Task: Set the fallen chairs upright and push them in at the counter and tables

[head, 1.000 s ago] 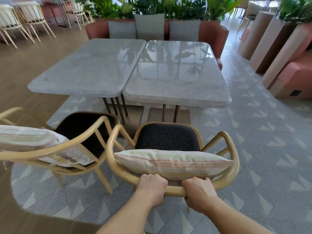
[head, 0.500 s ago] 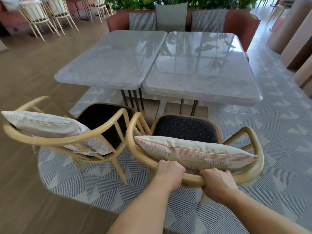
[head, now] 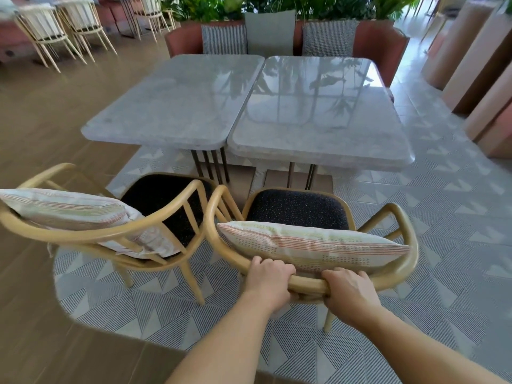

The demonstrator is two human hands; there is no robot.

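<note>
Two wooden armchairs with black seats stand upright in front of two marble tables pushed together. The right chair [head: 407, 236] carries a striped cushion [head: 310, 243] against its backrest. My left hand [head: 267, 282] and my right hand [head: 350, 293] both grip the curved top rail of this chair. Its seat front sits just short of the right table [head: 318, 112]. The left chair [head: 155, 223], also with a striped cushion [head: 63, 210], stands angled beside it, facing the left table [head: 177, 103], and their arms nearly touch.
A red-brown bench [head: 371, 40] with grey cushions and plants lines the far side of the tables. Pale chairs [head: 47, 29] stand at the back left on the wooden floor. Tan angled partitions [head: 471, 54] rise at the right. Patterned grey tiles lie under the chairs.
The right chair has moved forward toward the right table with both hands still on its rail, and the view has shifted closer to the tables.
</note>
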